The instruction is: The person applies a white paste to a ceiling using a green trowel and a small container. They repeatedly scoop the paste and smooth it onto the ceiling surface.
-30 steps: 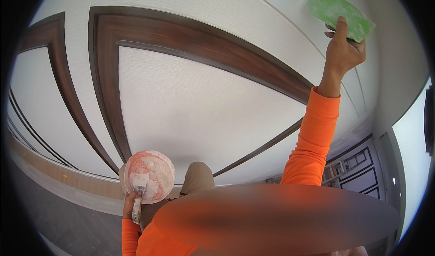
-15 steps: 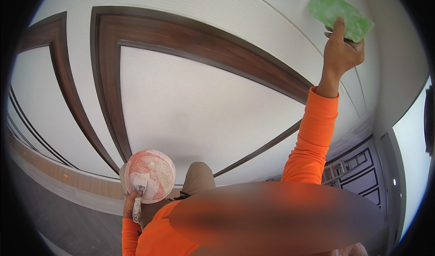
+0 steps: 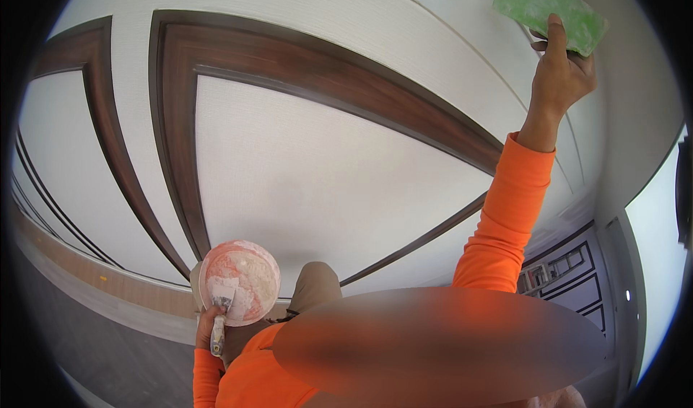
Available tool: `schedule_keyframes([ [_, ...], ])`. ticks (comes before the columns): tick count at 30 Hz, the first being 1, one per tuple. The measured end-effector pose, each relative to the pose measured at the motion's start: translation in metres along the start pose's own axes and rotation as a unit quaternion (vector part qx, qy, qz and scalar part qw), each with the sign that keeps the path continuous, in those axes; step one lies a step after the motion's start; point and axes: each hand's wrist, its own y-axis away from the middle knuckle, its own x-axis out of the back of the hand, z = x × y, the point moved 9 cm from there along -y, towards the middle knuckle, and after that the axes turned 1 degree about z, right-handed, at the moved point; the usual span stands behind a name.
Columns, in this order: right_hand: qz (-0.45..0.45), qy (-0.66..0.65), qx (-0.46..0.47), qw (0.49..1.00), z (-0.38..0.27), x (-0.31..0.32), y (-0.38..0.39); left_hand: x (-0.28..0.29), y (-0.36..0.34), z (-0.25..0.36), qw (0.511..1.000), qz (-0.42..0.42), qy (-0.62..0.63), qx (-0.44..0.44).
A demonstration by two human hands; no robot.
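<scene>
step in hand, as judged: working the flat rectangular green plate (image 3: 552,7) over the upper white textured wall (image 3: 433,62); contact cannot be confirmed. right hand (image 3: 563,80): fingers clamped on plate, raised. left hand (image 3: 207,323): fingers closed on smeared putty knife (image 3: 218,336), its blade over the round pink-and-white tub (image 3: 256,271). next move calls for an even, flat plate angle

You have open room before the white panel (image 3: 325,170). Near left, the round tub (image 3: 243,247) blocks your way
</scene>
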Motion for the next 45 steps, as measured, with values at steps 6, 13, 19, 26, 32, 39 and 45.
schedule_keyframes([
  [6,-0.017,0.002,-0.025,1.0,0.007,-0.007,-0.001,0.012,-0.008,-0.013,1.0,0.006,-0.002,0.008],
  [13,-0.013,0.007,-0.02,1.0,0.012,-0.012,0.003,0.001,-0.001,-0.001,1.0,0.023,0.002,-0.013],
  [19,0.007,-0.004,0.0,1.0,0.003,-0.008,0.007,-0.001,0.002,0.003,1.0,-0.001,-0.022,0.018],
  [26,-0.006,0.0,-0.024,1.0,0.005,-0.022,0.009,0.007,0.002,0.001,0.998,0.016,-0.053,0.014],
  [32,0.027,0.021,0.005,0.999,-0.002,-0.014,0.007,0.01,-0.004,-0.005,0.999,0.01,-0.038,-0.006],
  [39,0.008,0.014,-0.004,1.0,0.0,-0.023,0.009,0.004,0.002,-0.001,0.999,0.005,-0.035,0.027],
  [45,-0.002,-0.011,0.0,1.0,-0.002,-0.019,0.007,0.014,-0.006,-0.007,0.999,0.008,-0.049,-0.003],
])
